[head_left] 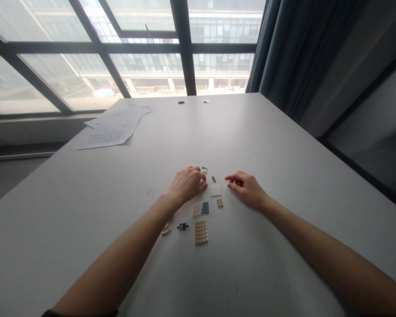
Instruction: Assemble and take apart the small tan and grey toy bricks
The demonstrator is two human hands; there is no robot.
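My left hand rests on the table with its fingers curled in; whatever they hold, if anything, is hidden. A small white and grey piece lies just beyond its fingertips. My right hand is to the right of the pieces, thumb and fingers apart, holding nothing. Between the hands are a small grey piece and a smooth white tile. Nearer lie a small tan plate, a white studded plate, a dark grey wedge plate and a larger tan plate.
A black and grey piece with end pins and a curved cream piece lie beside my left forearm. Printed paper sheets are at the table's far left. Two round cable holes sit near the far edge, before the windows.
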